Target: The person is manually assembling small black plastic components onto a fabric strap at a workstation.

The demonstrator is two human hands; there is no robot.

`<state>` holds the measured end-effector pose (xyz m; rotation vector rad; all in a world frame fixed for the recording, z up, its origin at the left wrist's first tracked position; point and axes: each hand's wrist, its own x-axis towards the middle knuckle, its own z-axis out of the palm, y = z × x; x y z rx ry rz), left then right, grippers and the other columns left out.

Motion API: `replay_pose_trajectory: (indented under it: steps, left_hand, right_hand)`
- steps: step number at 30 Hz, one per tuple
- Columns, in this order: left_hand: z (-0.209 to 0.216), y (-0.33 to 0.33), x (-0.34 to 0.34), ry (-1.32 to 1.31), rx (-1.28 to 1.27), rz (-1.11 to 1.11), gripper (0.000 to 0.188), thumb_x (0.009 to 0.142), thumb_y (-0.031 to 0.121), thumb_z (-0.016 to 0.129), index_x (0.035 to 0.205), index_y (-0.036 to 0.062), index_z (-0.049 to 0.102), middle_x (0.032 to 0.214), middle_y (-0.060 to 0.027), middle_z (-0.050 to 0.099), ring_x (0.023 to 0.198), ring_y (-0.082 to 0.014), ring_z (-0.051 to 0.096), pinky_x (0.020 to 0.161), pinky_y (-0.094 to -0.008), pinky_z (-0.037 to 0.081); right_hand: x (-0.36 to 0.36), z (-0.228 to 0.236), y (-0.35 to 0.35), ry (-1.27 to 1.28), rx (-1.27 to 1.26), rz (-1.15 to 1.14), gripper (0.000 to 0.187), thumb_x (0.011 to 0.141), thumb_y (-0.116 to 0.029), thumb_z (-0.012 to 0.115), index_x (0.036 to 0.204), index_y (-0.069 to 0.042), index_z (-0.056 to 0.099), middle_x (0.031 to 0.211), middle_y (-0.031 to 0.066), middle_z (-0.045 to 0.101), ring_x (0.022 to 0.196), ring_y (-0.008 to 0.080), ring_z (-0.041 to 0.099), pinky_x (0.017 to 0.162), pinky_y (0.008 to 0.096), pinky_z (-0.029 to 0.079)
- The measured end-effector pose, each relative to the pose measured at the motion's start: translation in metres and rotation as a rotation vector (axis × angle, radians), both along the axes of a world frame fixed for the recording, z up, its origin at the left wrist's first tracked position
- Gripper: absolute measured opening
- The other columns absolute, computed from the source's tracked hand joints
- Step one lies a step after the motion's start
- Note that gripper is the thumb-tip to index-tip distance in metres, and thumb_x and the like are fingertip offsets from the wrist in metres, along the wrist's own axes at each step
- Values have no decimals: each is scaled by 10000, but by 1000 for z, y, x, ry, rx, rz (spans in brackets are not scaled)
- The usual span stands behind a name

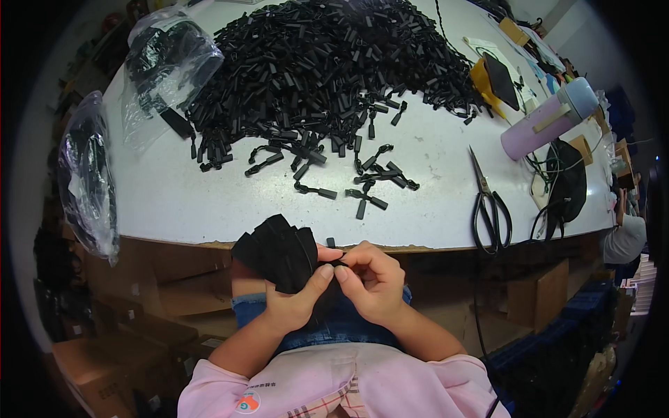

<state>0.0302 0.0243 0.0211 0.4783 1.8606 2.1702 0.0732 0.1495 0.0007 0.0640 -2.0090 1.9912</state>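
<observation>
My left hand (296, 299) is closed on a sheaf of black fabric pieces (279, 252), fanned out above the wrist over my lap. Against it, my right hand (378, 282) pinches a small black cord pull (331, 242), whose flat tab sticks up past the fingertips. Both thumbs and forefingers meet there, so the cord is mostly hidden. Just beyond the table edge lie several loose cord pulls (362, 198) of the same kind. Behind them rises a large heap of black cord pulls (313, 70).
Black-handled scissors (491, 219) lie on the white table (432, 216) to the right. Beyond them are a lilac bottle (543, 125), a phone on a yellow stand (498, 82) and a black pouch (566, 181). Clear plastic bags (90, 181) lie at left. Cardboard boxes (111, 369) stand below.
</observation>
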Motion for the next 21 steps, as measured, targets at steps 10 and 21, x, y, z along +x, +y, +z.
replay_pose_trajectory:
  steps: [10,21]
  left_hand:
    - [-5,-5,2,129,-34,-10,163,729,69,593,870,1,549,819,-67,514,752,-134,490,674,-245,395]
    - [4,-6,7,-270,109,20,212,695,65,650,862,5,534,732,-19,524,595,-59,478,530,-175,392]
  right_hand:
    - [3,4,1,-158,-315,134,80,805,-68,502,801,12,511,657,12,478,538,38,405,460,180,330]
    - [-1,0,4,296,227,-28,90,725,26,532,812,23,509,702,103,524,567,146,479,506,229,384]
